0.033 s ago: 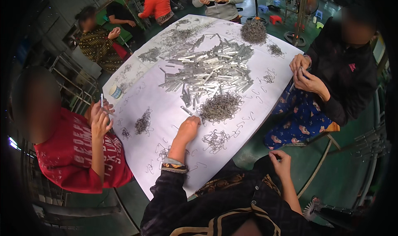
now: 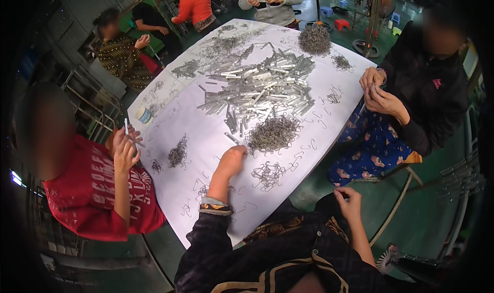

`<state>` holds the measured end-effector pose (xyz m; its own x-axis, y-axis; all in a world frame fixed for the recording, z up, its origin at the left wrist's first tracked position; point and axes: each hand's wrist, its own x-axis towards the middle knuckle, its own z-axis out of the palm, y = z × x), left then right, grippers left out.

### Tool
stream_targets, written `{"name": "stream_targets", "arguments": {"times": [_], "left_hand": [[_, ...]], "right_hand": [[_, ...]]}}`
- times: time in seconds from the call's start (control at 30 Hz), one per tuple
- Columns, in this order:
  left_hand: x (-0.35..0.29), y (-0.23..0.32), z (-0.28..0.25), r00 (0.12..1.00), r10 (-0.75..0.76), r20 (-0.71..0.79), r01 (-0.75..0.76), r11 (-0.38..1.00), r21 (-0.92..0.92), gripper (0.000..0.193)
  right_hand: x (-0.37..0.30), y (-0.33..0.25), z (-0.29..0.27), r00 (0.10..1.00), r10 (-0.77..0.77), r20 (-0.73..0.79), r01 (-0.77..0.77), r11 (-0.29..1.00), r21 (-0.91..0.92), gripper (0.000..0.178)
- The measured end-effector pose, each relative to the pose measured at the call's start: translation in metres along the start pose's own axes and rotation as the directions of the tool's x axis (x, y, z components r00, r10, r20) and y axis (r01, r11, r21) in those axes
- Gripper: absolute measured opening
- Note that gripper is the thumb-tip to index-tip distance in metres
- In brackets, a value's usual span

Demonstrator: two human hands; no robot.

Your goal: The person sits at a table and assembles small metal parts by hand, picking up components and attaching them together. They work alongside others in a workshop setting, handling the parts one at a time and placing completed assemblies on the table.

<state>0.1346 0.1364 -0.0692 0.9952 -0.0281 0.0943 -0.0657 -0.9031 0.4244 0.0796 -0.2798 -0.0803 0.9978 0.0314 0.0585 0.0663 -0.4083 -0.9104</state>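
My left hand [image 2: 230, 162] rests over the table with its fingers curled down, at the near left edge of a dense heap of bent wire hooks [image 2: 274, 134]. Just beyond its knuckles lies a single short metal strip [image 2: 232, 138]. The hand's back hides the fingertips and whatever they hold. Away from the table, low over my lap, my right hand [image 2: 351, 202] has thumb and forefinger together in a pinch; anything between them is too small to make out. A looser bunch of hooks [image 2: 268, 176] lies to the right of my left wrist.
A large pile of shiny metal strips [image 2: 262, 82] covers the table's middle. Beyond it stands a rounded heap of hooks [image 2: 315, 39]. A small tub [image 2: 143, 115] sits at the left edge. Co-workers in red [image 2: 103, 190] and black [image 2: 427, 82] flank the white table [image 2: 172, 200].
My left hand has shifted very slightly toward me and to the left. My right hand looks unmoved.
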Motion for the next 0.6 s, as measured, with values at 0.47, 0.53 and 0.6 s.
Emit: {"name": "stream_targets", "arguments": {"times": [0.47, 0.53, 0.6], "left_hand": [[0.033, -0.053, -0.009, 0.992, 0.046, -0.119, 0.0, 0.932, 0.363, 0.011], [0.028, -0.046, -0.019, 0.995, 0.038, -0.09, -0.004, 0.937, 0.349, 0.006], [0.026, -0.038, -0.022, 0.978, 0.044, -0.205, 0.012, 0.965, 0.262, 0.007]], "right_hand": [[0.004, -0.015, 0.008, 0.995, -0.1, 0.014, 0.101, 0.995, -0.021, 0.013], [0.002, -0.023, 0.006, 0.996, -0.089, 0.03, 0.09, 0.996, -0.025, 0.014], [0.001, -0.022, 0.007, 0.996, -0.073, 0.057, 0.074, 0.997, -0.022, 0.014]]}}
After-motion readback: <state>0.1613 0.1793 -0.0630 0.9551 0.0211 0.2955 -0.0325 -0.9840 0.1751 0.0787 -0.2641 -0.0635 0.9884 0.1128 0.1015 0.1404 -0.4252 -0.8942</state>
